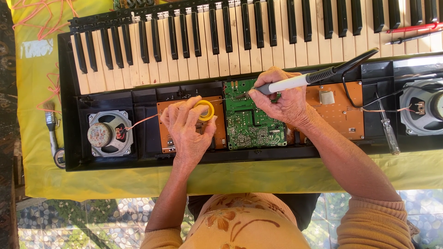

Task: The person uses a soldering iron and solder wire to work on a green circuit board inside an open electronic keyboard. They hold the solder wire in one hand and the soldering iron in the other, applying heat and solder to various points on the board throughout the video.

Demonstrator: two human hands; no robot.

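An opened electronic keyboard lies on a yellow-green cloth, its keys facing away from me. My right hand grips a soldering iron with a white and black handle; its tip rests at the top of the green circuit board. My left hand holds a yellow spool of solder wire over an orange-brown board, and a thin strand of solder runs from the spool toward the iron's tip.
A round speaker sits in the case at the left, another speaker at the right. A clear-handled screwdriver lies in the case. A small brush rests on the cloth at left. Red and black probes lie across the keys.
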